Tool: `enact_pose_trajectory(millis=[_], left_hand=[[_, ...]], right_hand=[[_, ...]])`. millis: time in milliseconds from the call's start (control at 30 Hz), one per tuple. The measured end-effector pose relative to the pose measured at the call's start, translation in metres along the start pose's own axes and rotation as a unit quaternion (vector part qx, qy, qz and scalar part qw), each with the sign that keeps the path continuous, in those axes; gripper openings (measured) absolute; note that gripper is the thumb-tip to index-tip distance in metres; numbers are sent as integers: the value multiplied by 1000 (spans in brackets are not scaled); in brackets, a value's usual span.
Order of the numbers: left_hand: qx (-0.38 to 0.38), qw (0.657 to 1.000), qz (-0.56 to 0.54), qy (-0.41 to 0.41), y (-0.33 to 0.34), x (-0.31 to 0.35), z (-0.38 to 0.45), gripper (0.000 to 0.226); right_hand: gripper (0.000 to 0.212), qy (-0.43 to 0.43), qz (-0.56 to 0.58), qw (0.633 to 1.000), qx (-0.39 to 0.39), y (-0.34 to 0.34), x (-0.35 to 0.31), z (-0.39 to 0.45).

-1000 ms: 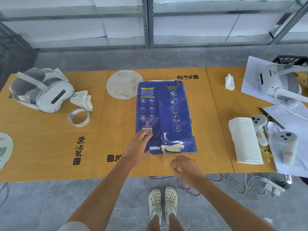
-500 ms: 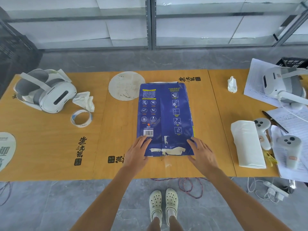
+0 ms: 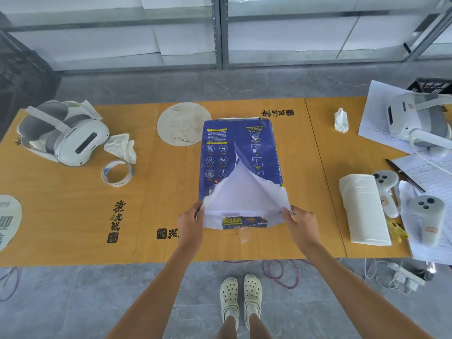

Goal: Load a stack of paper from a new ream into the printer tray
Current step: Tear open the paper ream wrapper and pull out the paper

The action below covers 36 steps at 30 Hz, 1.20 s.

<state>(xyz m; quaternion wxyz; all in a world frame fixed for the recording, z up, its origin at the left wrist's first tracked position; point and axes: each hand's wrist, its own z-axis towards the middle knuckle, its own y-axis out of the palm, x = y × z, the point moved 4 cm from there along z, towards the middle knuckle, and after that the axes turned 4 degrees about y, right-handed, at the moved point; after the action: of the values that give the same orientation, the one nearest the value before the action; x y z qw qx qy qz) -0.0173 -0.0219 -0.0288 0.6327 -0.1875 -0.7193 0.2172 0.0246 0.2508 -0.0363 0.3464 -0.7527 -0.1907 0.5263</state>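
A blue-wrapped paper ream point(image 3: 241, 152) lies lengthwise in the middle of the orange table point(image 3: 73, 216). Its wrapper is torn open along the centre seam at the near end, and a white triangle of paper point(image 3: 244, 194) shows inside. My left hand point(image 3: 189, 222) pinches the left torn flap at the near corner. My right hand point(image 3: 302, 226) pinches the right torn flap. A folded blue strip of wrapper point(image 3: 244, 220) lies across the near end between my hands. No printer or tray is in view.
A white headset point(image 3: 66, 135), crumpled tissue point(image 3: 122, 148) and a tape roll point(image 3: 117, 172) sit at left. A round white disc point(image 3: 183, 123) lies behind the ream. At right are a paper-towel roll point(image 3: 364, 209), two controllers point(image 3: 424, 218), sheets, a pen and another headset point(image 3: 415, 118).
Both hands went from resting flat at the ream's near end to gripping the wrapper flaps and pulling them apart. The seam has split open and white paper is exposed.
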Motion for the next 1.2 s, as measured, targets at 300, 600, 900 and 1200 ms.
enact_pose_trajectory(millis=[300,600,900,1200], left_hand=[[120,949,-181,-228,-14,-39,17,22],[117,923,-190,-314,-13,-43,24,25],[124,912,-221,-323,-13,-46,23,9],[96,923,-224,-297,-19,-44,18,10]], right_hand=[[49,228,204,948,84,-6,29,19],[51,296,208,929,74,-4,38,20],[26,378,347,857,54,1,38,5],[22,404,361,837,77,0,39,2]])
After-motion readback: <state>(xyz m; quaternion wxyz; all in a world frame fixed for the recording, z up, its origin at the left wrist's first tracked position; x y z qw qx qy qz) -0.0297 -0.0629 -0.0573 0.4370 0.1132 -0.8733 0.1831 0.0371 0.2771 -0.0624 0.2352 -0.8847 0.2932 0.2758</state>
